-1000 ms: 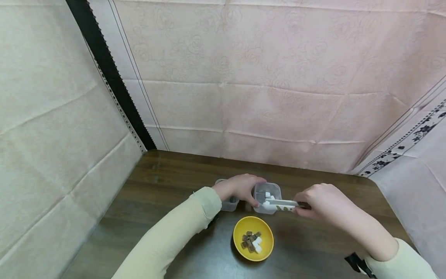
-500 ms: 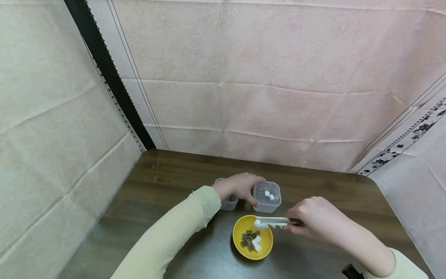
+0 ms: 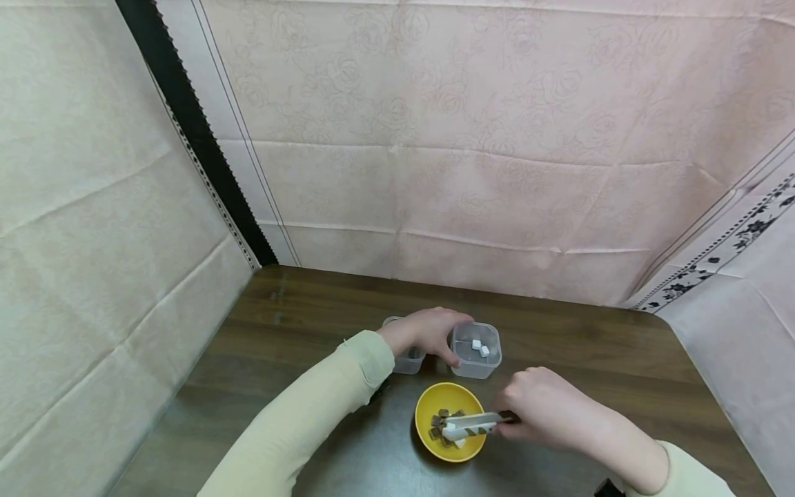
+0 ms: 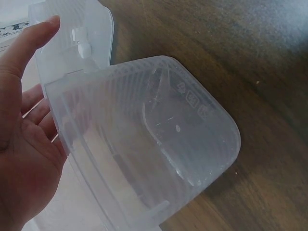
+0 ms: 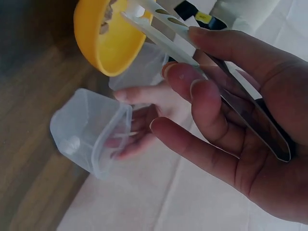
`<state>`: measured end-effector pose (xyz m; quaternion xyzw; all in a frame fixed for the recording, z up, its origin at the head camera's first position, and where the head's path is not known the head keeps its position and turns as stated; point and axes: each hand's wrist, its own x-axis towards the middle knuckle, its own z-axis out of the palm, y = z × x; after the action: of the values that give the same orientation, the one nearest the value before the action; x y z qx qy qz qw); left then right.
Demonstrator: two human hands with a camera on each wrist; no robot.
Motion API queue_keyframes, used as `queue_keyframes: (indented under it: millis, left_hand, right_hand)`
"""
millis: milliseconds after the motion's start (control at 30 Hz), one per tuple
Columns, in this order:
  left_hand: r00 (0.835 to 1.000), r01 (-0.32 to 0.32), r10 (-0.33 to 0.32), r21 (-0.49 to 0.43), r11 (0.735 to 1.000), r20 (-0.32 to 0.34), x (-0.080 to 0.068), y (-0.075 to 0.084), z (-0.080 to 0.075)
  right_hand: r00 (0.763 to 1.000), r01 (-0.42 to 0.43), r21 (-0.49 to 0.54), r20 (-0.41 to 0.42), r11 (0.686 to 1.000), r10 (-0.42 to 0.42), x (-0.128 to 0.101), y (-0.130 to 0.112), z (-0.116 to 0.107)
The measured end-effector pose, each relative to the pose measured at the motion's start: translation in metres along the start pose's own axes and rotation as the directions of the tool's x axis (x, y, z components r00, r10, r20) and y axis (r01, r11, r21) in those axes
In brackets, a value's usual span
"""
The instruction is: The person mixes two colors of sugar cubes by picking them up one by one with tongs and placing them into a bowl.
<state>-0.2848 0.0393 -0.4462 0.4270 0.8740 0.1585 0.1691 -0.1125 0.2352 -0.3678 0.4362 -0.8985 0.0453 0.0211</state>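
Note:
My right hand (image 3: 540,407) holds small tongs (image 3: 472,422) with pale, leaf-patterned arms and a dark metal spring end. Their tips are down inside the yellow bowl (image 3: 422,407), over several brown cubes (image 3: 436,421) and white cubes; a white piece shows at the tips. My left hand (image 3: 431,331) spans the left side of a clear plastic container (image 3: 475,371), thumb at its near corner and fingers at its far one. Two white cubes (image 3: 480,348) lie in that container. In the right wrist view, the left fingers (image 5: 137,125) show partly through its wall.
A second clear plastic container (image 4: 159,125) stands under my left wrist, left of the first. The brown wooden table (image 3: 323,310) meets pale cloth walls (image 3: 472,207) at the back and sides. A black strap (image 5: 202,17) appears in the right wrist view.
My right hand moves the tongs with a white cube from the clear container toward me and down into the yellow bowl. The left hand stays at the container.

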Motion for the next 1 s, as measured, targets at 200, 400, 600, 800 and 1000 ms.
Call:
queue_keyframes:
  millis: [200,400,600,800,1000]
  left_hand:
    - [1.000,-0.003,0.003,-0.009,1.000,-0.003,0.000,-0.001,0.000]
    - [1.000,-0.003,0.003,-0.014,1.000,-0.003,0.000,-0.001,0.000]
    - [1.000,-0.004,0.004,-0.007,1.000,0.000,-0.001,-0.001,0.000]
    - [1.000,-0.003,0.003,-0.009,1.000,-0.001,-0.001,0.000,0.000]
    - [1.000,-0.014,0.014,-0.008,1.000,-0.004,0.000,-0.001,0.001]
  right_hand:
    - [1.000,-0.004,0.037,0.026,0.999,0.003,0.001,-0.002,0.007]
    - [0.998,-0.024,0.063,0.058,0.998,0.020,0.002,-0.003,0.012]
    - [0.994,-0.061,0.076,0.097,0.995,0.053,0.005,-0.005,0.013]
    - [0.994,-0.076,0.062,0.082,0.995,0.070,0.004,-0.005,0.012]
    - [0.995,-0.101,0.037,0.016,0.994,0.100,-0.001,0.000,0.001]
